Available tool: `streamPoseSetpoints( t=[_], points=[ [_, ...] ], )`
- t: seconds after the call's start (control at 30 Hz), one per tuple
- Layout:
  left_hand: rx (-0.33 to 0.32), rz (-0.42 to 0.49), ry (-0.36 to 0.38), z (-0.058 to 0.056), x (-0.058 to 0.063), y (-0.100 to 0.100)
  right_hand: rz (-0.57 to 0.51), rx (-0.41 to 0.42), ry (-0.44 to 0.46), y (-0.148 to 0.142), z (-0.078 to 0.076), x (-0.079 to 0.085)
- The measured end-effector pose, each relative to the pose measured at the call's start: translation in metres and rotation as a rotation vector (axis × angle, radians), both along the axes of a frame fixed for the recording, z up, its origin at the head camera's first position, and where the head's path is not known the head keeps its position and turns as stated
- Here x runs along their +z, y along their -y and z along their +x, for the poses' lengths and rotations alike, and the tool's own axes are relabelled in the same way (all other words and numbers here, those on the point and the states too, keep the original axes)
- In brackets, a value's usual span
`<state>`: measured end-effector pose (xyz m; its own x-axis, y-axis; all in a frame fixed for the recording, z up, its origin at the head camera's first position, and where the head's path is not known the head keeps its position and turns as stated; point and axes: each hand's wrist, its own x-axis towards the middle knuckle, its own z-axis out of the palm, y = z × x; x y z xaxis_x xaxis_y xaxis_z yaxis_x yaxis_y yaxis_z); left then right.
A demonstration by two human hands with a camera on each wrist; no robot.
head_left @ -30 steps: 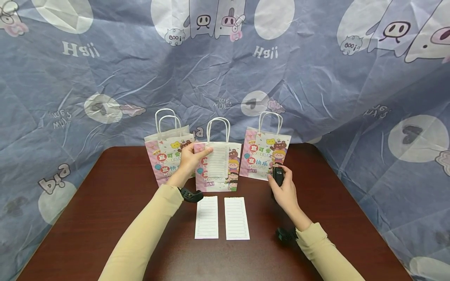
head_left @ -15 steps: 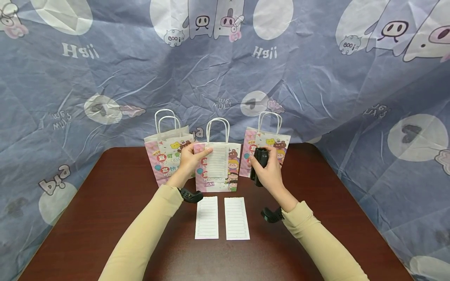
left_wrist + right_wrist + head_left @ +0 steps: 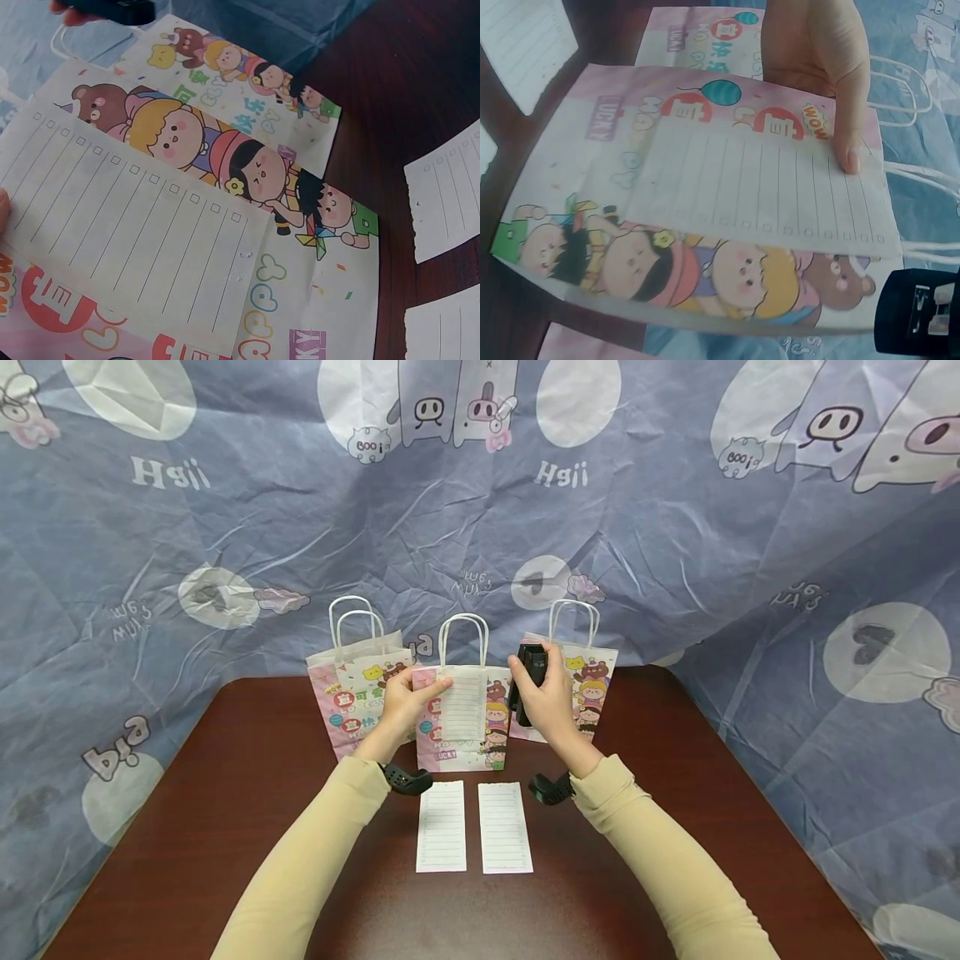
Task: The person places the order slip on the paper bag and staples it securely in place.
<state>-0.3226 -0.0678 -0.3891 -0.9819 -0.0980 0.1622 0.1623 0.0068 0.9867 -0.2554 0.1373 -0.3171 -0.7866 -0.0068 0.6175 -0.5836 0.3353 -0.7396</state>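
Note:
My left hand [image 3: 405, 702] pinches the upper left edge of the middle paper gift bag [image 3: 498, 693]. Its thumb presses a lined checklist sheet [image 3: 462, 710] flat against the bag's front; the other fingers are behind the edge. In the left wrist view, the sheet [image 3: 142, 225] lies over the printed cartoon figures. My right hand [image 3: 549, 689] grips a black stapler [image 3: 528, 681] upright, just right of that bag's top edge. The stapler's metal-lined end [image 3: 919, 311] shows in the right wrist view beside the bag's top corner, apart from the sheet.
Two similar bags stand at the back, one on the left [image 3: 360, 693] and one on the right [image 3: 596, 681]. Two more lined sheets, a left one [image 3: 441, 827] and a right one [image 3: 506, 828], lie on the dark wooden table [image 3: 247, 827]. A patterned cloth [image 3: 450, 527] hangs behind.
My right hand has moved left and up with the stapler, from in front of the right bag to the middle bag's upper right edge. The left hand has stayed in place.

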Motion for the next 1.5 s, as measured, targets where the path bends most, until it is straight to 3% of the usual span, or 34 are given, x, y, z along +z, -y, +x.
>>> streamPoseSetpoints(
  t=[0.1, 0.33, 0.37, 0.9, 1.33, 1.5],
  points=[
    [0.0, 0.001, -0.014, -0.001, -0.001, 0.001, 0.004, 0.009, -0.007, 0.008, -0.004, 0.003],
    [-0.003, 0.004, -0.024, 0.001, 0.0, 0.001, 0.012, -0.029, -0.043, 0.016, -0.04, -0.019],
    [-0.006, 0.013, -0.031, -0.002, -0.004, 0.002, 0.014, -0.029, -0.048, 0.019, -0.042, -0.019],
    [-0.015, -0.035, -0.065, -0.004, -0.004, 0.003, 0.012, -0.002, -0.094, 0.043, -0.054, -0.011],
    [-0.028, -0.069, -0.095, -0.005, -0.002, 0.003, 0.001, -0.053, -0.203, 0.054, -0.066, -0.003],
    [-0.039, -0.075, -0.092, -0.004, -0.001, 0.004, 0.044, -0.077, -0.221, 0.058, -0.071, -0.002]
  ],
)
